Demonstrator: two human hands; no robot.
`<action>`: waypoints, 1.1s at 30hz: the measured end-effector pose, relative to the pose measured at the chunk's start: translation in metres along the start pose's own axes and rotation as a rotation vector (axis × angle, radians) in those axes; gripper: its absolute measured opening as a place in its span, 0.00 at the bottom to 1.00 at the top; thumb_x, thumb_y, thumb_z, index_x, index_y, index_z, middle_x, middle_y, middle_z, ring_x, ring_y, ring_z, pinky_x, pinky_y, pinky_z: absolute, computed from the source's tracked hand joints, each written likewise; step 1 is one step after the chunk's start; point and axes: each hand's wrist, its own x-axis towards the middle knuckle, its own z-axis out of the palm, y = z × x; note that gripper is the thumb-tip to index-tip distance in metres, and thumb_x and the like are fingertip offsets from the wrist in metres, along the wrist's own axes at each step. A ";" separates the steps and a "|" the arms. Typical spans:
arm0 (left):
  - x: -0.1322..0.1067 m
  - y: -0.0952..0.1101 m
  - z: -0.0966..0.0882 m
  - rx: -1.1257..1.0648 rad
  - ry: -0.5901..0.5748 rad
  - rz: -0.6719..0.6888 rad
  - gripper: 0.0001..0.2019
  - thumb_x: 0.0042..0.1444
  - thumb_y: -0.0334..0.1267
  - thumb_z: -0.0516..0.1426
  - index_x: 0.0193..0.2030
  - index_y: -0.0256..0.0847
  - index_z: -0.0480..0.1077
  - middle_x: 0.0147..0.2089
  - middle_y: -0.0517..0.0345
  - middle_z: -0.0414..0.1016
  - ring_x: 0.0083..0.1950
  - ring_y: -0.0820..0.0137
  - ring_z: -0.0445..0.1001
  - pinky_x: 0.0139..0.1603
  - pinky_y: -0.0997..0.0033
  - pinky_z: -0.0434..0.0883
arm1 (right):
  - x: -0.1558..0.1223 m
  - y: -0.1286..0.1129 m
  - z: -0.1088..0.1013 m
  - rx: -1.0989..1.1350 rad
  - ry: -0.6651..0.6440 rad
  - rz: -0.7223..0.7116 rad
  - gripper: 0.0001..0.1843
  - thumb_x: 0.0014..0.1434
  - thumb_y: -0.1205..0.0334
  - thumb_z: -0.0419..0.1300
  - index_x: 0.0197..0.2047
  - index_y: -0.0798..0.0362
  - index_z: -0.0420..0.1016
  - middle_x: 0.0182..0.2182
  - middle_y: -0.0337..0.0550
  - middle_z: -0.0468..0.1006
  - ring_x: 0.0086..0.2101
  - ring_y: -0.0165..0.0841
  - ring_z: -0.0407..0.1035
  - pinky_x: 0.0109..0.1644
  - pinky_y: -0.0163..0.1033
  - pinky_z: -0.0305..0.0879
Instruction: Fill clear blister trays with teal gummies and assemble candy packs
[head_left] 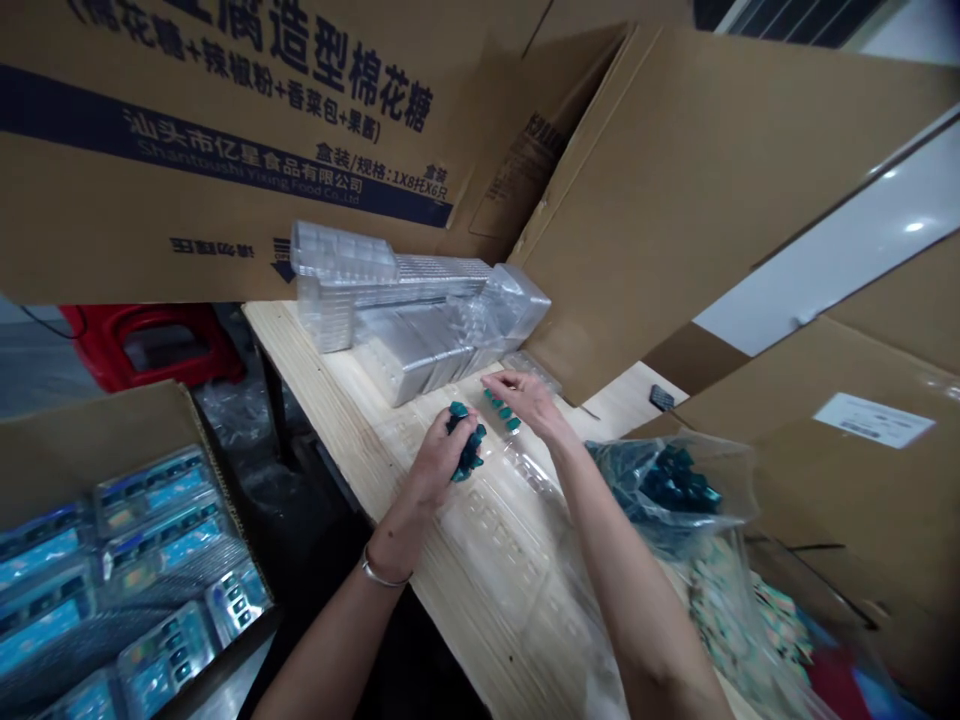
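Mostly glossy teal candies [468, 450] in the left hand [435, 460]; clear moulded tray [480, 530] beneath.

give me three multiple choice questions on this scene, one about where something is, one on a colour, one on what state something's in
1. Where is the stack of clear plastic trays?
A. Under the left hand
B. On the pale wooden table, beyond both hands
C. In the cardboard box at lower left

2. What colour are the small pieces in the left hand?
A. Dark teal
B. Bright red
C. Yellow

3. What state is the right hand in?
A. Clenched in a fist
B. Gripping the tray stack
C. Open, fingers over a row of small teal pieces

1 B: the stack lies past the hands on the tabletop.
2 A: teal shows around the fingers.
3 C: the fingers are spread, not curled.
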 end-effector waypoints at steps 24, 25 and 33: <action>-0.003 0.007 0.000 -0.146 -0.081 0.024 0.15 0.47 0.46 0.58 0.38 0.41 0.64 0.27 0.65 0.66 0.20 0.80 0.64 0.16 0.82 0.59 | -0.039 -0.044 -0.011 0.646 -0.253 0.167 0.14 0.44 0.57 0.67 0.34 0.55 0.75 0.23 0.36 0.75 0.25 0.26 0.68 0.31 0.32 0.64; -0.004 0.007 -0.001 -0.162 -0.101 0.011 0.16 0.47 0.47 0.58 0.39 0.41 0.64 0.27 0.65 0.65 0.20 0.80 0.64 0.15 0.82 0.57 | -0.039 -0.044 -0.013 0.648 -0.262 0.160 0.14 0.45 0.57 0.67 0.34 0.54 0.75 0.23 0.36 0.75 0.25 0.26 0.68 0.31 0.32 0.64; -0.007 0.011 -0.004 -0.332 -0.264 -0.076 0.14 0.47 0.45 0.60 0.36 0.40 0.63 0.25 0.67 0.60 0.19 0.83 0.59 0.15 0.84 0.53 | -0.037 -0.038 -0.014 0.828 -0.332 0.244 0.10 0.44 0.60 0.66 0.31 0.54 0.76 0.26 0.38 0.77 0.28 0.27 0.70 0.34 0.33 0.66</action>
